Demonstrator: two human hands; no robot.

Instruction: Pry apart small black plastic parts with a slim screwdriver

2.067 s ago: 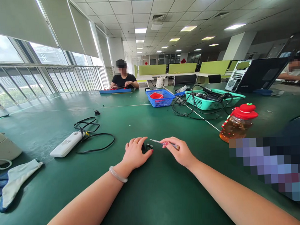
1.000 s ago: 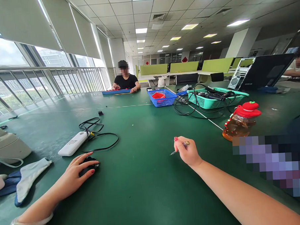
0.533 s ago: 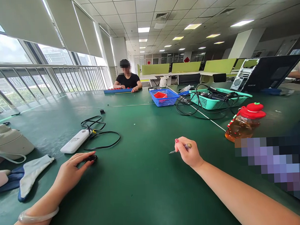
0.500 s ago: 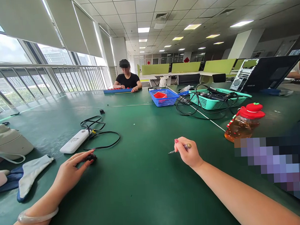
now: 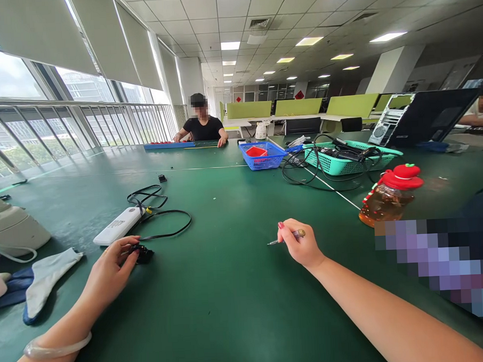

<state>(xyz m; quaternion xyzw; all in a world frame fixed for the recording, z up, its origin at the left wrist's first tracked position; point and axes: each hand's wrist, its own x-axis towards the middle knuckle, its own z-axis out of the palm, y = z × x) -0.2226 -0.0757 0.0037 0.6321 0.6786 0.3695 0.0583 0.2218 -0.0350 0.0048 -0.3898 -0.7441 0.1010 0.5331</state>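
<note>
On the left of the green table, my left hand [image 5: 111, 269] has its thumb and fingers round a small black object [image 5: 144, 253], whose details are too small to make out. Just beyond it lies a white power bank [image 5: 117, 226] with a black cable [image 5: 168, 212] looped to its right. Right of the middle, my right hand [image 5: 300, 245] is closed on a slim pen-like tool [image 5: 298, 234], its thin metal tip pointing left above the table.
A blue-and-white glove [image 5: 51, 280] and a beige bottle [image 5: 13, 228] lie at left. A red-lidded jar [image 5: 388, 196], a green basket [image 5: 332, 163] and a blue basket [image 5: 264, 161] stand at right and centre. A person [image 5: 203, 126] sits across the table.
My left fingers have closed further round the black object. Across the table, the person's blue tray has moved left. My right hand keeps its grip on the tool.
</note>
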